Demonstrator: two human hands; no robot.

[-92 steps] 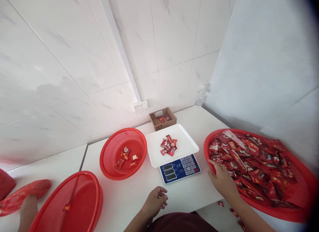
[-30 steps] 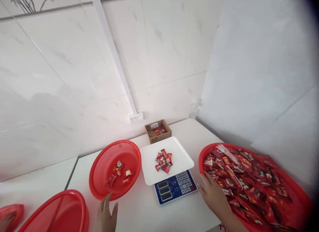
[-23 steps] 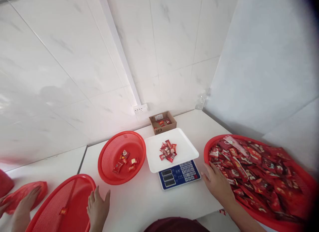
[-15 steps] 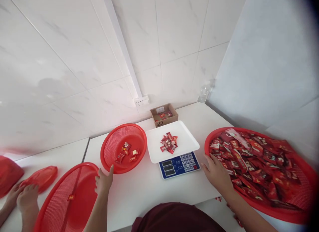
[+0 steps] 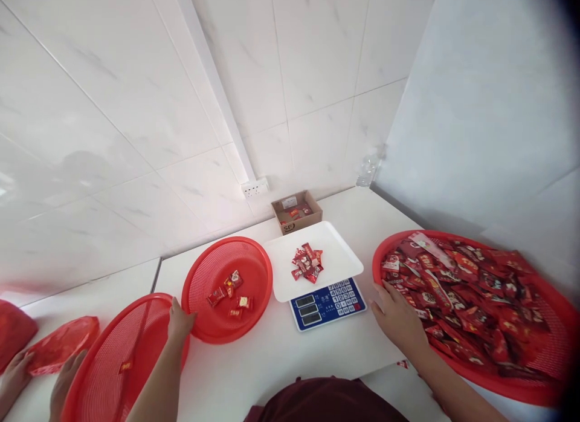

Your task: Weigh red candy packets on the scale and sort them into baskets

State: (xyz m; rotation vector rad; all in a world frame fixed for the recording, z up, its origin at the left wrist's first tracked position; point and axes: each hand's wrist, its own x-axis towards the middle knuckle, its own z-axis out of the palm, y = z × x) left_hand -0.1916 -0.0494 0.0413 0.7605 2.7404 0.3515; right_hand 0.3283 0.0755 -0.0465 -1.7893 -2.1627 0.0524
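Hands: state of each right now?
Left hand: at the rims of the left red basket and middle red basket; grip can't be told.
Right hand: open, at the candy-filled red basket's rim.

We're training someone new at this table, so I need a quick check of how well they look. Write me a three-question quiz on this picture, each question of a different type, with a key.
1. Multiple choice: how many display windows show on the digital scale?
A: one
B: three
C: six
2. True or false: the cardboard box stands behind the scale's white tray.
3. Open: which hand, left or right, is at the rim of the red mesh basket heaped with wrapped candies?

Key: 1. B. 2. True. 3. The right hand.
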